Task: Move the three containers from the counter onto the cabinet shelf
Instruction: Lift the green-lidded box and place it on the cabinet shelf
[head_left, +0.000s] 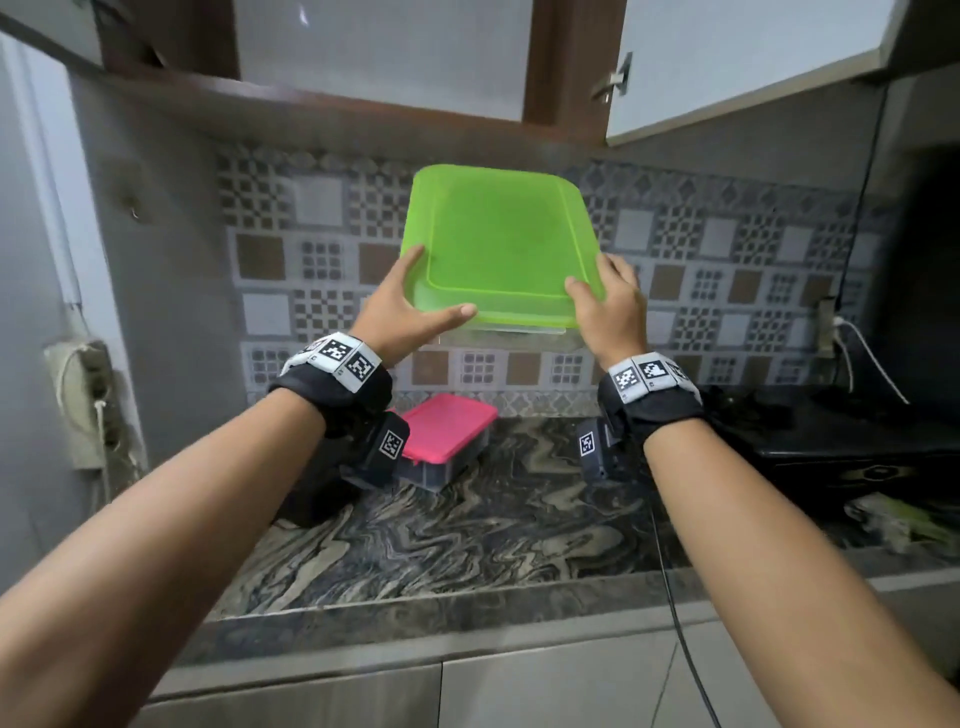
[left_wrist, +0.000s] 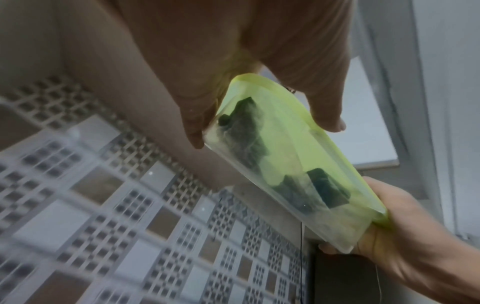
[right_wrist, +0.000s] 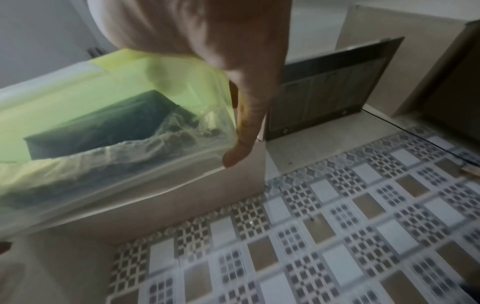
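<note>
Above counter (head_left: 467, 530): green-lidded container (head_left: 498, 244) gripped between left hand (head_left: 400, 312), right hand (head_left: 613, 306).

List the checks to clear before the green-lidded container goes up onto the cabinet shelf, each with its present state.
1. Left hand grips green-lidded container: ok.
2. Right hand grips the opposite side: ok.
3. Lid seated all round: cannot tell.
4. Cabinet door open: ok.
5. Free space on the shelf: cannot tell, shelf out of view.
6. Pink-lidded container left on the counter, out of the lift path: ok.
</note>
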